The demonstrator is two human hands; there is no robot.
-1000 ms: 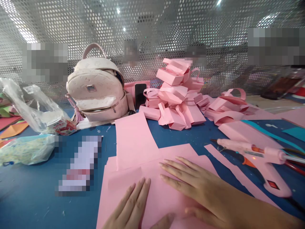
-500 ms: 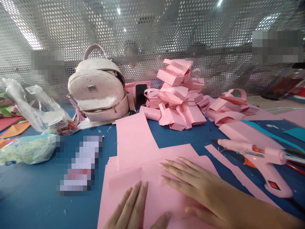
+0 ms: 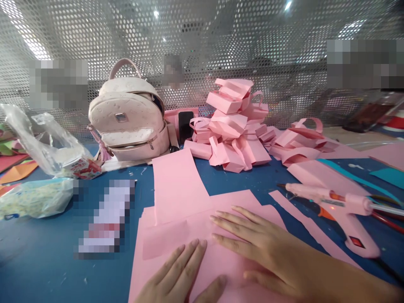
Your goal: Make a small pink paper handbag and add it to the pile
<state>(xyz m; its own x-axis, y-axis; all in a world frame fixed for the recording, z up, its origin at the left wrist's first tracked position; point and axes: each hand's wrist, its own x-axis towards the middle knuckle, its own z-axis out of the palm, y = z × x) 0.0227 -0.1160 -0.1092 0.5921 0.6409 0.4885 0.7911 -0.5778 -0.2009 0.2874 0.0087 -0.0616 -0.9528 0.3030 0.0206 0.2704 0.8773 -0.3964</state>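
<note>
Both of my hands lie flat on a stack of pink paper sheets [image 3: 164,248] on the blue table [image 3: 47,261]. My left hand [image 3: 179,275] presses the sheet near the bottom edge, fingers together and pointing up-right. My right hand [image 3: 261,248] rests palm down to its right, fingers spread and pointing left across the paper. Neither hand grips anything. A taller pink sheet [image 3: 176,185] lies just beyond the stack.
A pink glue gun [image 3: 337,210] lies right of my hand, beside a pink paper strip [image 3: 303,225]. A pile of folded pink paper boxes [image 3: 235,126] and a pale backpack [image 3: 129,118] stand at the back before a perforated metal screen. Plastic bags [image 3: 41,168] sit left.
My left hand has slid slightly up and right over the paper, closer to my right hand. The right hand has stayed almost still.
</note>
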